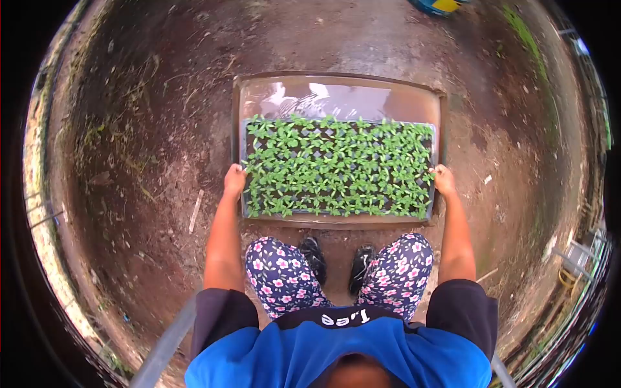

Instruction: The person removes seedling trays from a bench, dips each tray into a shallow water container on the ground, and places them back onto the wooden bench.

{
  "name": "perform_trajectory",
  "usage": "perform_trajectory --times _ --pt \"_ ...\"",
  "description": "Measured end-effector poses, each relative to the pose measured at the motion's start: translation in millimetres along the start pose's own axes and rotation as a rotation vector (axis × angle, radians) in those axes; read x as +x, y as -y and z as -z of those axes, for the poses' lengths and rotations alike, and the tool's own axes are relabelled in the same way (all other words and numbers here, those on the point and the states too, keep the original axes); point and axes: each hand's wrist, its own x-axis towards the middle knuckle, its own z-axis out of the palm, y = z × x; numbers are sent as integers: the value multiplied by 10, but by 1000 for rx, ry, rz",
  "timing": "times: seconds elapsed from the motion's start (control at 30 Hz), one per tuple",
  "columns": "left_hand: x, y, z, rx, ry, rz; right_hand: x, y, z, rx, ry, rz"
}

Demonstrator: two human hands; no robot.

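A seedling tray (336,167) full of small green plants lies level over a shallow rectangular basin (442,139) of muddy water (323,97). My left hand (235,179) grips the tray's left edge, fingers curled round the rim. On the opposite side, my right hand (443,179) is closed on the right edge at about the same height. Both arms reach straight forward. The water shows beyond the tray's far edge, with ripples and bright reflections on it. The tray's underside is hidden.
Bare brown soil (162,213) surrounds the basin, with scattered dry stalks and a pale stick (196,211) at the left. A blue container (438,5) stands at the top edge. My knees and dark shoes (314,258) are close to the basin's near side. Metal poles (165,343) flank me.
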Motion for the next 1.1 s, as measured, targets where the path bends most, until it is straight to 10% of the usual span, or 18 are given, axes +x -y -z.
perform_trajectory --times 1.1 --pt "-132 -142 140 -109 220 289 -77 61 -36 -182 222 -197"
